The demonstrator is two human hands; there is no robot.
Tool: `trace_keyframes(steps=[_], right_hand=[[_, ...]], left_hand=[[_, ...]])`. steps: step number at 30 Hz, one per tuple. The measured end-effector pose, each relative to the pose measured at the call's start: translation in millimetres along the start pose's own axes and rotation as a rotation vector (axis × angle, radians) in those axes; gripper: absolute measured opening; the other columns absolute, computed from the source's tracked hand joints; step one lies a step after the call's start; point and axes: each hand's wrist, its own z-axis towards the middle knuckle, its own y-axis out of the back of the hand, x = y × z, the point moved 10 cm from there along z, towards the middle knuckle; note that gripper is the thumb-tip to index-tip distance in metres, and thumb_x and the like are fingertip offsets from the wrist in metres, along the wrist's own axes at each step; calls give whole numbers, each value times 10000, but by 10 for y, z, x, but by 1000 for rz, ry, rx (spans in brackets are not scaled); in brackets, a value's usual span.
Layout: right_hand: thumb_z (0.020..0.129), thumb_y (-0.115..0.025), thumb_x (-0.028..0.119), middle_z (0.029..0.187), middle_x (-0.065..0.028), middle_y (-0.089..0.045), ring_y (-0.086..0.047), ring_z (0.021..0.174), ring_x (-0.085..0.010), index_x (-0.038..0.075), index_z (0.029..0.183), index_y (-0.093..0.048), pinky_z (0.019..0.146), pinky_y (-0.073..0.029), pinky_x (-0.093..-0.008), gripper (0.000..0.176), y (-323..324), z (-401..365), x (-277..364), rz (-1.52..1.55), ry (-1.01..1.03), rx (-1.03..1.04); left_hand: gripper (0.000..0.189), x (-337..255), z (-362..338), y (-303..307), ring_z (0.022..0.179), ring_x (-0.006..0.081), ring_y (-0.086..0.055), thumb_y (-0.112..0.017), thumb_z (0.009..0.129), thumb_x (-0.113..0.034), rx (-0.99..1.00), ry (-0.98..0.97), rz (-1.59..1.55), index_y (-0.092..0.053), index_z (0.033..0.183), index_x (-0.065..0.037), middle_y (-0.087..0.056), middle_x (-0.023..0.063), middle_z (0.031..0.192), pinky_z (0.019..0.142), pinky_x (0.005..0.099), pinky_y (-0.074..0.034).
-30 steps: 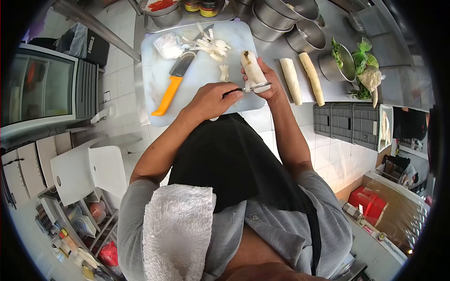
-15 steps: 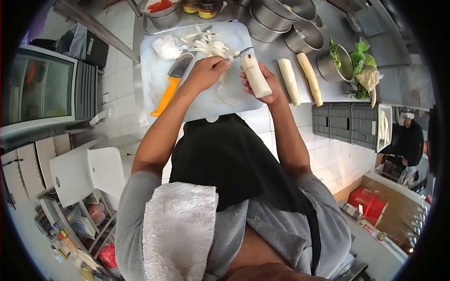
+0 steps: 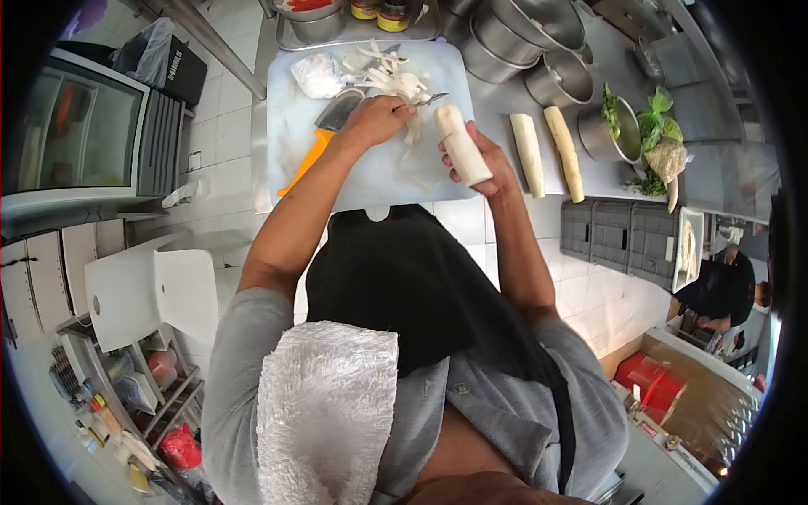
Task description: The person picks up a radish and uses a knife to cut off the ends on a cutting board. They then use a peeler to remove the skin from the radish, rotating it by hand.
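White board [image 3: 370, 181], pale strips [image 3: 402, 82] heaped towards its far side, more loose bits strewn nearer you. Your hands are apart. Left hand [image 3: 377, 124] closed on the peeler [image 3: 433, 99], its metal end near the top of the held root [image 3: 463, 151] but looking clear of it. Right hand [image 3: 495, 162] wrapped round that root from below, root tilted over the right part of the board, fingers on its left side.

Progress, as judged: held root looks pale over the side you show the camera, so mostly pared there; its underside is hidden by your palm, can't tell. On the steel counter [image 3: 498, 99], right of the board, the inner root [image 3: 528, 156] looks whitish, likely pared; the outer root [image 3: 563, 154] is tanner, so its skin is probably on. That would leave one whole root and perhaps patches on yours.

Count: roots, three (one held, two on the counter, side by side and apart). Peeler, one. Orange-handled knife [image 3: 313, 158], one, on the board, partly under your left forearm. White bundle [image 3: 318, 76], one, left of the strips. Jars, two [image 3: 364, 8] [image 3: 393, 15], on the metal tray [image 3: 337, 40] beyond. Strips too tangled to number. Greens pot [image 3: 624, 135], one, right of the roots.
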Motion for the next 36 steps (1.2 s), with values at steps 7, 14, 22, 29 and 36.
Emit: trace_keyframes(steps=[7, 14, 22, 29, 36], right_hand=[[987, -458, 484, 1077, -199, -642, -651, 803, -267, 30, 1331, -479, 597, -559, -394, 570, 298, 74, 108, 160, 33, -209], [965, -495, 491, 1006, -174, -652, -661, 803, -280, -8, 1247, -529, 650, -571, -391, 575, 333, 283, 233, 173, 173, -109], [985, -458, 493, 937, -177, -656, -662, 710, -288, 43, 1218, -534, 593, -568, -400, 513, 64, 125, 200, 139, 95, -65], [977, -442, 543, 957, -119, -645, -628, 737, -213, 67, 1273, -520, 559, -537, -357, 566, 33, -135, 244, -85, 126, -134], [958, -527, 504, 1084, -138, -647, -615, 1021, -234, -18, 1343, -470, 862, -502, -387, 651, 770, -506, 1015, -526, 330, -717]], left_hand=[[343, -385, -432, 88, 716, 189, -571, -603, 930, -361, 53, 23, -192, -683, 1023, -41, -644, 103, 778, 695, 319, -475], [296, -783, -974, -43, 786, 338, -621, -583, 932, -359, 164, -120, -145, -647, 967, -72, -656, 139, 827, 700, 406, -479], [350, -574, -739, -142, 836, 331, -642, -570, 927, -399, 66, -168, -237, -673, 1006, -73, -676, 149, 892, 738, 410, -493], [366, -135, -7, 170, 663, 140, -548, -591, 937, -374, -50, -22, -192, -693, 1034, -36, -617, 39, 711, 631, 302, -446], [311, 179, -376, 62, 523, 67, -423, -607, 935, -354, 60, 211, -445, -693, 957, -56, -510, -10, 628, 479, 243, -331]])
